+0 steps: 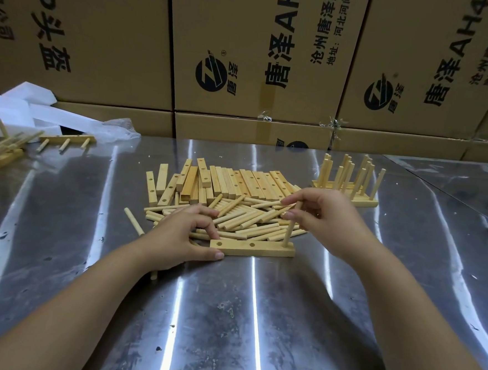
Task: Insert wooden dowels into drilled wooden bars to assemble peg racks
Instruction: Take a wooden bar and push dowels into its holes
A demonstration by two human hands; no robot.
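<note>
A drilled wooden bar (257,249) lies flat on the steel table, with two bare holes showing toward its left end. A dowel (291,228) stands upright in the hole at its right end. My right hand (318,216) pinches the top of that dowel. My left hand (184,235) grips the bar's left end, thumb along its front face and fingers behind. Behind the bar lies a heap of loose dowels (243,218), and behind those a pile of drilled bars (225,182).
Finished peg racks (350,177) stand upright at the back right. More racks and dowels (5,146) lie at the far left beside white plastic wrap (25,109). A stray dowel (134,221) lies left of my left hand. Cardboard boxes (246,55) wall the back.
</note>
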